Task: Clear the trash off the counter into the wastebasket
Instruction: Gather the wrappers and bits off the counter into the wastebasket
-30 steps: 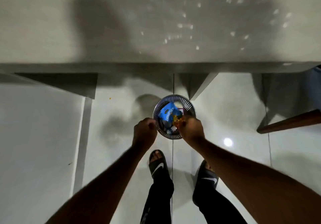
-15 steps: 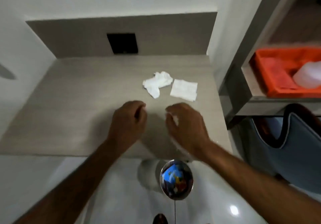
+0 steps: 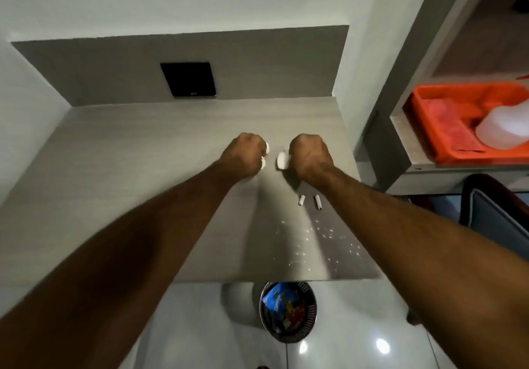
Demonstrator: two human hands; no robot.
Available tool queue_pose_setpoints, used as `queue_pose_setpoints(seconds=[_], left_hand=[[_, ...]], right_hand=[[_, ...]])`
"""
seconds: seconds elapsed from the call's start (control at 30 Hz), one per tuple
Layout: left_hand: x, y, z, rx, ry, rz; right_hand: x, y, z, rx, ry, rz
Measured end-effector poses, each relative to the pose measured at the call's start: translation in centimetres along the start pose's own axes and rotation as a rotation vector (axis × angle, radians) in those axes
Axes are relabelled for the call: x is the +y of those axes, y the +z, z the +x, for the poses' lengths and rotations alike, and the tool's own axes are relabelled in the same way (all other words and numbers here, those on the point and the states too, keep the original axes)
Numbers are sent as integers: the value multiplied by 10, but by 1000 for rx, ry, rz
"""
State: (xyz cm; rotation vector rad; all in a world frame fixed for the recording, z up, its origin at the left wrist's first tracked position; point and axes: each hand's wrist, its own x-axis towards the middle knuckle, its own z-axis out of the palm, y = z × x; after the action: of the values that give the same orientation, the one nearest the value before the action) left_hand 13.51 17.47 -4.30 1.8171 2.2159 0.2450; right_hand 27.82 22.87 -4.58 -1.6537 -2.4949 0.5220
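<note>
Black wall plate [image 3: 187, 79] above counter; orange bin [image 3: 446, 128] on right shelf, white bottle [image 3: 503, 128] inside.

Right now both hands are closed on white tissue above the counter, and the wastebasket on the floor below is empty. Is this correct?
Not quite. The wastebasket is not empty: the head view shows a blue wrapper and other trash inside. The rest holds: left hand and right hand are closed on white tissue above the counter.

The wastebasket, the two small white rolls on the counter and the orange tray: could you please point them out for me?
wastebasket [image 3: 312, 308]: head view, right side of metal rim.
small white rolls [image 3: 301, 200]: head view, middle of the left roll.
orange tray [image 3: 423, 124]: head view, left wall.
</note>
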Motion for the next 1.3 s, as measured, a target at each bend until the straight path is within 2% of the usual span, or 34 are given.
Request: queue_pose_setpoints(seconds=[0.07,0.17,0.23,0.33,0.37,0.43,0.5,0.63,0.73,0.83,0.97,1.03,1.13,1.23,1.3], left_hand=[[4,-6,-31,199,-64,-230],[6,-6,-115,655,29,-308],[6,12,-185,731,-16,-360],[18,68,-273,670,-239,-600],[21,95,-292,647,-320,-712],[27,156,-312,567,-449,-795],[25,218,-314,451,-579,-817],[12,336,-281,191,-804,-859],[0,401,-244,79,-885,-816],[-10,445,-218,-70,-843,-740],[-16,455,-212,-183,-820,-964],[-12,432,-224,-174,-774,-957],[5,376,-253,-29,-634,-726],[30,298,-286,138,-550,-762],[47,237,-300,242,-470,-706]], right_hand=[[-3,-9,-27,174,-2,222],[-8,-6,-104,436,-162,533],[-7,17,-170,450,-248,670],[7,76,-253,353,-231,735],[17,102,-269,308,-206,776],[41,157,-285,216,-123,804],[69,210,-285,86,18,798],[123,302,-261,-214,440,835],[151,360,-239,-326,543,757],[172,398,-220,-435,607,769],[189,411,-210,-602,566,792],[187,394,-216,-561,495,775],[167,341,-236,-420,337,661],[133,263,-260,-167,187,570],[107,199,-273,7,68,597]])
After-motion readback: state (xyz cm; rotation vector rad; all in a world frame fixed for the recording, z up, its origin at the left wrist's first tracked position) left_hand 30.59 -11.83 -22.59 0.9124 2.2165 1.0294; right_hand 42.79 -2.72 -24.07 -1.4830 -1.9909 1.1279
